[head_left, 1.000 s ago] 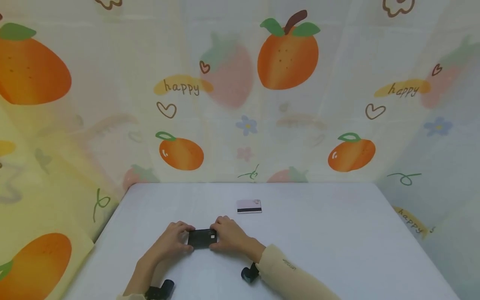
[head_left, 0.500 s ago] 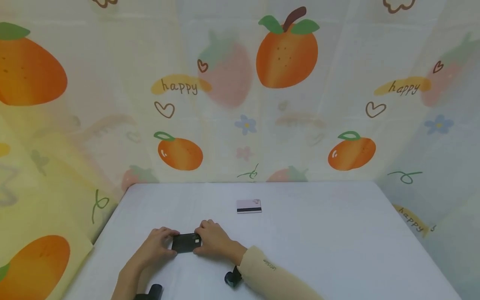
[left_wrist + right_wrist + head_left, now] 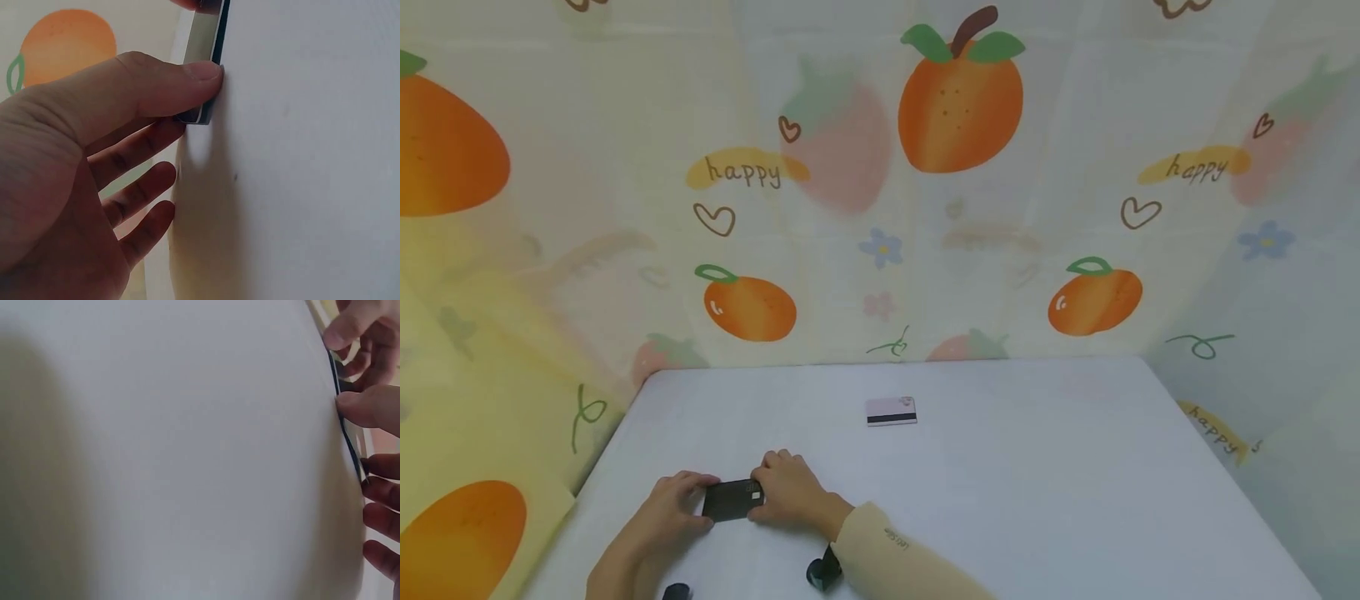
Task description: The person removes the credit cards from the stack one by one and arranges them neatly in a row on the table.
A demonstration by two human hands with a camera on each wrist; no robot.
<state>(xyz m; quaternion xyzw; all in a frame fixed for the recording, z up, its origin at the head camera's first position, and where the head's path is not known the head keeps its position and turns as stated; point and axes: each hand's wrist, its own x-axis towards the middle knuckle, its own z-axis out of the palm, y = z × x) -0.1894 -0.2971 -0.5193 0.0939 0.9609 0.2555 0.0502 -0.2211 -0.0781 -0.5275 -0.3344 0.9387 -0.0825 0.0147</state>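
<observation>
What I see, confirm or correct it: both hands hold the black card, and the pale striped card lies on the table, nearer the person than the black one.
Wrong on one point: the head view shows the pale striped card lying farther away than the black card, not nearer. The rest stands.

Here's the left hand (image 3: 672,507) by the left edge of the table (image 3: 1015,483), thumb and fingertips pinching; the right hand (image 3: 792,493) faces it, pinching too, sleeved forearm (image 3: 904,553) slanting away.
</observation>
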